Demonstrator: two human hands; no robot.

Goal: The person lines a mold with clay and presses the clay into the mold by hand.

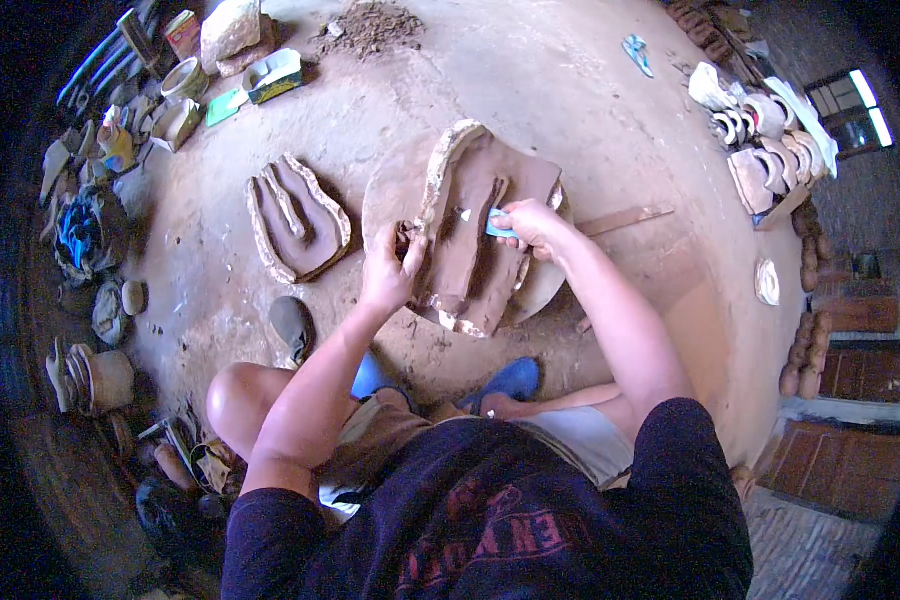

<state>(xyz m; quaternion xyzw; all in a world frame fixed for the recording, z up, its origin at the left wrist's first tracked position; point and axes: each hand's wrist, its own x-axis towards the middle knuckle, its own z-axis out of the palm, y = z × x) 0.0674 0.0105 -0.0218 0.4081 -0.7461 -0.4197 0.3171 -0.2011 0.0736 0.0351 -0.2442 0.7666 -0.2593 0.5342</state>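
Observation:
A large brown clay form point(526, 172) with a raised pale, crusty rim along its left side lies on a round board point(385, 190) in front of me. A ridge of clay runs down its middle. My right hand point(535, 226) is closed on a small light-blue scraper point(500, 222), which touches the clay beside that ridge. At the form's left edge my left hand point(392, 265) is closed, with a dark lump of clay point(406, 236) at its fingertips. Its other fingers are partly hidden.
A smaller clay form point(324, 232) with a pale rim lies to the left. A flat wooden strip point(625, 219) sits right of the board, and a dark rounded object point(291, 327) near my left knee. Crumbled clay point(372, 28) lies far off. Curved clay pieces point(773, 165) are stacked at right.

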